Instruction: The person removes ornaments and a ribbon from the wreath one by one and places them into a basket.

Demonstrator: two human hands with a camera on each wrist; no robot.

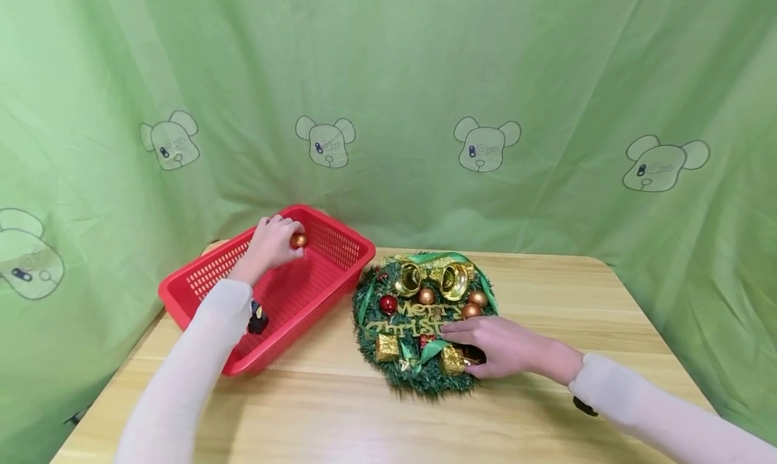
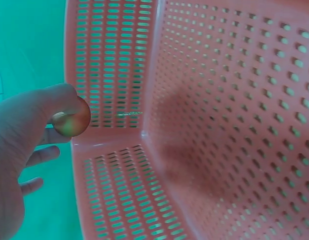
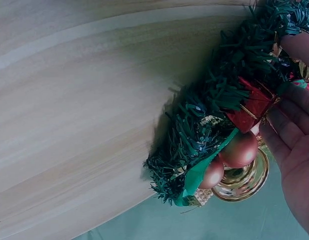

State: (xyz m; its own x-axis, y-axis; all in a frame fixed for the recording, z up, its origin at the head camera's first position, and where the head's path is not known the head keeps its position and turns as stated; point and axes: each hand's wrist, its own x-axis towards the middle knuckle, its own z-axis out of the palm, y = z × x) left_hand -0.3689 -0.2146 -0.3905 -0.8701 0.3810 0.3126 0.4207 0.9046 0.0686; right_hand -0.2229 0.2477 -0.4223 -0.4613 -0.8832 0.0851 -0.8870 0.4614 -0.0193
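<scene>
My left hand (image 1: pixel 276 241) pinches a shiny copper-coloured Christmas ball (image 1: pixel 299 240) over the far end of a red plastic basket (image 1: pixel 303 315). In the left wrist view, thumb and forefinger hold the ball (image 2: pixel 73 119) beside the slotted basket wall, the other fingers apart from it. On the table lies a green Christmas wreath (image 1: pixel 419 383) with gold bells, baubles, ribbon and gold "Merry Christmas" lettering. My right hand (image 1: pixel 500 346) rests on the wreath's right side, fingers extended across the lettering, thumb near a gold gift box (image 1: pixel 452 360). Next to its fingers sits a red gift box (image 3: pixel 249 105).
Both the basket and the wreath stand on a light wooden table (image 1: pixel 340 410), the basket to the left. Green cloth (image 1: pixel 400 59) printed with bear heads hangs behind the table and at its sides. A small dark device (image 1: pixel 585 406) sits under the right sleeve.
</scene>
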